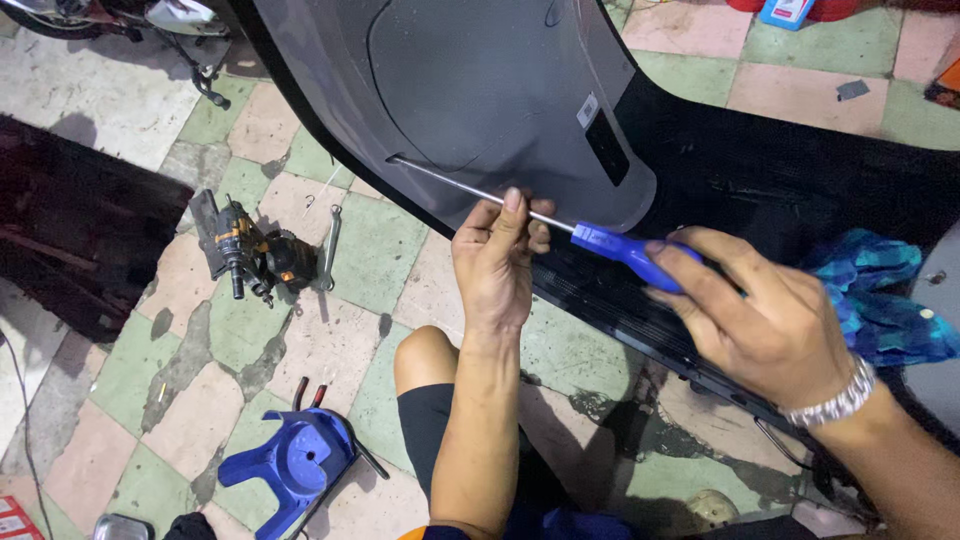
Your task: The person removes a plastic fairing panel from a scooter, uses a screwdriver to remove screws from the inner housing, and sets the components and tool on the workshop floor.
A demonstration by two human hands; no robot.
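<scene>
My right hand [765, 315] grips the blue handle of a long screwdriver [628, 254]. Its thin metal shaft runs up-left and its tip meets the grey plastic body panel [480, 90] of a scooter. My left hand [497, 262] pinches the shaft near the middle, fingers curled around it, just under the panel's lower edge. A metal watch sits on my right wrist. My bare knee shows below the left forearm.
A cordless drill [245, 250] and a wrench [329, 245] lie on the tiled floor at left. A small blue plastic stool [295, 465] stands at the bottom left. A blue patterned cloth [880, 300] rests on the black scooter footboard [760, 180] at right.
</scene>
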